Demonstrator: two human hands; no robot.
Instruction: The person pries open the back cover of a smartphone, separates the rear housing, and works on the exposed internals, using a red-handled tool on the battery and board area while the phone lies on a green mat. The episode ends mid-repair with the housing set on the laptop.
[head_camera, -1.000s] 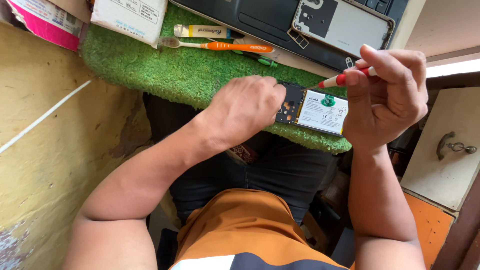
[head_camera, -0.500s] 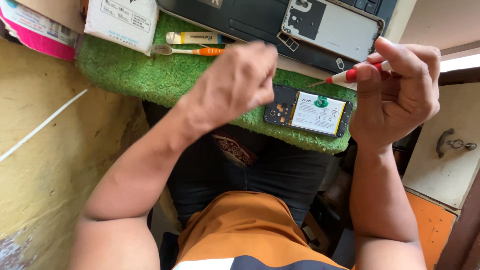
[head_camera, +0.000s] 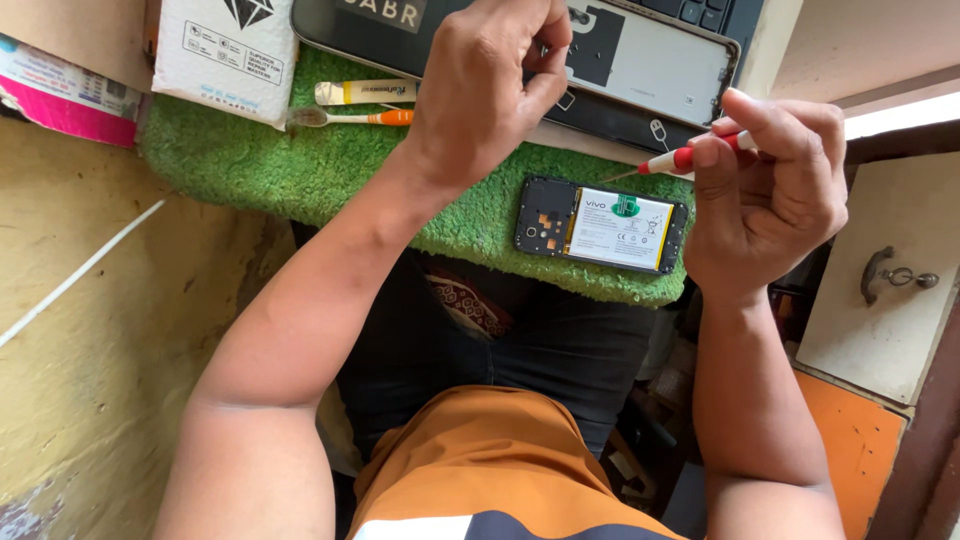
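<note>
My left hand (head_camera: 490, 95) blocks whatever its fingers (head_camera: 545, 55) pinch; can't tell what, or if anything. Screwdriver (head_camera: 680, 160) handle is buried in my right hand (head_camera: 765, 195), only the red-white neck and thin tip show. Laptop (head_camera: 400, 30) is cut off by the top edge. White packet (head_camera: 225, 55) and pink box (head_camera: 65, 90) are cropped too. Toothbrush (head_camera: 350, 118) handle end runs under my left wrist. Parts on the opened phone (head_camera: 600, 225) board are too small to tell.

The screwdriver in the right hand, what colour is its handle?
Red and white. The screwdriver shows in the head view, pinched in the right hand.
</note>
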